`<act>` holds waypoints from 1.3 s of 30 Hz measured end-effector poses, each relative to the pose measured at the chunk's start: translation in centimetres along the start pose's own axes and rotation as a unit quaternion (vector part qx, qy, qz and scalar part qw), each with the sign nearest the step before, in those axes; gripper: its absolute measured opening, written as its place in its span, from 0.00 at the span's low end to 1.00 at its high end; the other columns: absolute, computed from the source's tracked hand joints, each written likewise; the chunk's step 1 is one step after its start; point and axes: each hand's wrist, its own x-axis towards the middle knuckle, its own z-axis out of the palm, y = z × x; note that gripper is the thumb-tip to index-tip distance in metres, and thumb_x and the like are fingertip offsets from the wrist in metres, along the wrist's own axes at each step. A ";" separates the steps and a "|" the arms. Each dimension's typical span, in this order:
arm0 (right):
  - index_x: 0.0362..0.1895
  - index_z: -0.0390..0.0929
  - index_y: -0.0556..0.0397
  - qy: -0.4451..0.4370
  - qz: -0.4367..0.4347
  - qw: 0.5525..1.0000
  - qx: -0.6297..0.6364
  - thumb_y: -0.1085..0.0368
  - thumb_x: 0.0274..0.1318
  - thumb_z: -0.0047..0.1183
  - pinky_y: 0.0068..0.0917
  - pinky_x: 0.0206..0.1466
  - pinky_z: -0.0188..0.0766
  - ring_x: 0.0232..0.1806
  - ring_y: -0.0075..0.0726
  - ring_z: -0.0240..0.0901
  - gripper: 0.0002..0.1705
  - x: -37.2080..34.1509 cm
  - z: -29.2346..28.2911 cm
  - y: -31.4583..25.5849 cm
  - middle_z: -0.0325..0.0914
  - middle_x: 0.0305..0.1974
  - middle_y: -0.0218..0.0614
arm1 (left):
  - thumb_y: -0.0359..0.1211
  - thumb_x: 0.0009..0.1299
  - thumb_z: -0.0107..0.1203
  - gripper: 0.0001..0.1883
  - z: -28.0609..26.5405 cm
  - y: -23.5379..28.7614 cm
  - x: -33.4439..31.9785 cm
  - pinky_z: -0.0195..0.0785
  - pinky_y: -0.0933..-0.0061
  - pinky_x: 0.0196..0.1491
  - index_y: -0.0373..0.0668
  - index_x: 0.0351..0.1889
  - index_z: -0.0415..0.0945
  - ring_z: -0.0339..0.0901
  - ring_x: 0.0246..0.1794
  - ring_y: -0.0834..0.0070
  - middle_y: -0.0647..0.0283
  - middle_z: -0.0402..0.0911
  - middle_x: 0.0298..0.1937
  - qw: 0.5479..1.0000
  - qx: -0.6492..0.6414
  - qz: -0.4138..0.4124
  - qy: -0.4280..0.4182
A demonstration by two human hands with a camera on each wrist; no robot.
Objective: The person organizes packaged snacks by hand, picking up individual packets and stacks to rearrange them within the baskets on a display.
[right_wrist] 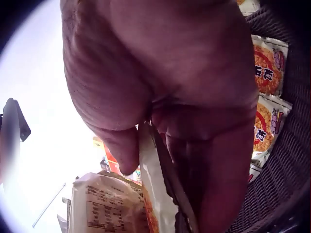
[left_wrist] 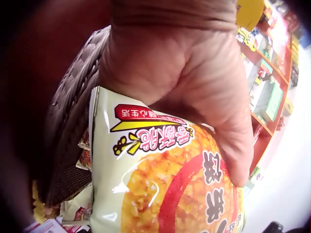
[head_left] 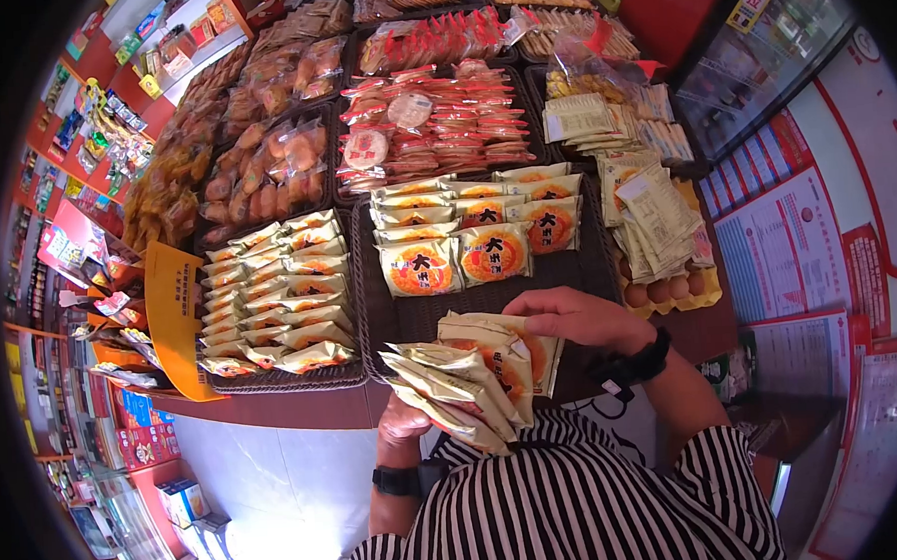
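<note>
Several cream packets with orange cracker pictures (head_left: 453,385) are held in a stack in front of the striped shirt. The left hand (head_left: 405,419) grips the stack from its left side; in the left wrist view that hand (left_wrist: 180,73) has its thumb along a packet's printed face (left_wrist: 150,170). The right hand (head_left: 580,317) pinches packets at the right end of the stack; the right wrist view shows its thumb and fingers (right_wrist: 204,160) around packet edges (right_wrist: 158,179). Just beyond the hands, upright packets (head_left: 418,268) stand in rows in a dark woven basket (head_left: 371,333).
Left of that basket, another basket holds rows of similar packets (head_left: 279,297). Red-wrapped packets (head_left: 432,126) fill a basket behind. Loose packets (head_left: 651,216) lie over an egg tray (head_left: 704,294) at the right. A yellow card (head_left: 170,312) stands at the left, near store shelves.
</note>
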 end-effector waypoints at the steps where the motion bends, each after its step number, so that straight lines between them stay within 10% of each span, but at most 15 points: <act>1: 0.52 0.70 0.60 -0.005 0.012 1.000 0.020 0.61 0.61 0.48 0.22 0.51 0.64 0.47 0.21 0.68 0.19 -0.2 -0.2 0.2 0.74 0.45 0.31 | 0.34 0.44 0.73 0.47 0.1 -0.1 0.0 0.64 0.60 0.60 0.31 0.61 0.59 0.71 0.56 0.60 0.51 0.72 0.57 1.000 -0.001 -0.002 0.001; 8: 0.48 0.71 0.60 0.068 -0.005 0.988 -0.140 0.62 0.57 0.51 0.25 0.42 0.69 0.35 0.25 0.73 0.18 -1.8 1.4 -3.1 0.79 0.33 0.39 | 0.37 0.51 0.69 0.42 0.3 -1.5 -0.8 0.69 0.60 0.55 0.34 0.61 0.59 0.75 0.51 0.61 0.52 0.74 0.54 0.991 -0.114 -0.015 0.068; 16: 0.40 0.69 0.59 0.158 -0.083 0.925 -0.335 0.69 0.51 0.49 0.43 0.29 0.68 0.28 0.60 0.71 0.11 -4.4 4.6 -7.3 0.75 0.27 0.52 | 0.40 0.53 0.67 0.38 -0.3 -3.3 -0.3 0.69 0.59 0.55 0.34 0.59 0.63 0.75 0.50 0.61 0.53 0.76 0.51 0.986 -0.167 -0.021 0.010; 21: 0.43 0.72 0.59 0.192 -0.019 0.970 -0.149 0.67 0.52 0.51 0.21 0.37 0.69 0.31 0.18 0.72 0.14 -4.9 0.6 -6.6 0.77 0.30 0.33 | 0.39 0.52 0.67 0.36 -1.4 -3.0 -1.1 0.69 0.61 0.55 0.34 0.57 0.65 0.76 0.49 0.64 0.55 0.76 0.51 0.985 -0.165 -0.004 0.050; 29: 0.46 0.72 0.60 0.249 -0.023 0.968 0.018 0.66 0.54 0.49 0.19 0.45 0.66 0.40 0.17 0.68 0.15 -4.7 -1.4 -4.5 0.74 0.39 0.27 | 0.39 0.51 0.68 0.36 -1.8 -2.2 -1.2 0.70 0.62 0.54 0.34 0.56 0.66 0.76 0.48 0.64 0.56 0.77 0.50 0.981 -0.170 0.011 0.093; 39: 0.43 0.72 0.59 0.226 -0.005 0.963 -0.146 0.72 0.50 0.51 0.23 0.46 0.67 0.41 0.22 0.69 0.13 -2.0 -8.7 1.5 0.75 0.38 0.31 | 0.40 0.49 0.69 0.45 -1.1 -1.0 -1.2 0.69 0.58 0.55 0.33 0.62 0.57 0.74 0.51 0.58 0.50 0.73 0.54 0.995 -0.094 0.000 0.035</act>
